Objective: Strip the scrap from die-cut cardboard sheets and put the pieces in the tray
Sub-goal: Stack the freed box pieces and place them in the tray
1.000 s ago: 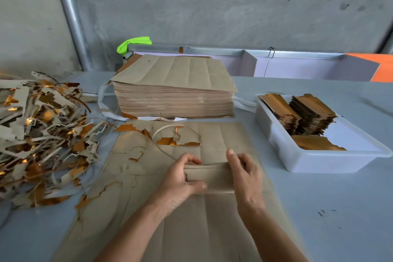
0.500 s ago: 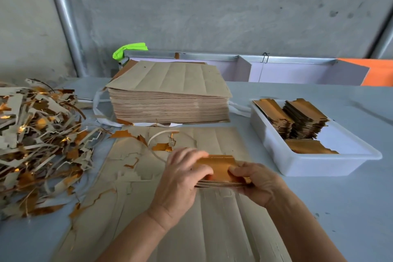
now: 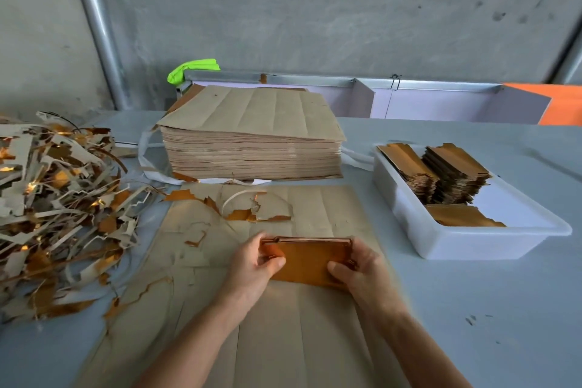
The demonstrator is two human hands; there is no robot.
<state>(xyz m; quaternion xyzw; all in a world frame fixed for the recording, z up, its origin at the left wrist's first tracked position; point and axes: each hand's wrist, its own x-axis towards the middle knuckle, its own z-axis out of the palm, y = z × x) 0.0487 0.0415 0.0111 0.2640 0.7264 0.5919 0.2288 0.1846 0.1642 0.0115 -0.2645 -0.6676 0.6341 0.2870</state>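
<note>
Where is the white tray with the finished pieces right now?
In the head view, the white tray sits on the table's right side, right of the tall sheet stack and beyond the right hand.

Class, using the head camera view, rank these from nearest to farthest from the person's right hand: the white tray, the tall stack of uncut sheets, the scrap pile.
From the right hand:
1. White tray, just to its right.
2. Stack of uncut sheets, straight behind.
3. Scrap pile, far left, beyond the left hand.

Soft, even daylight, faint shadows; wide-angle bending at the edges, slight blur low in the frame.
</note>
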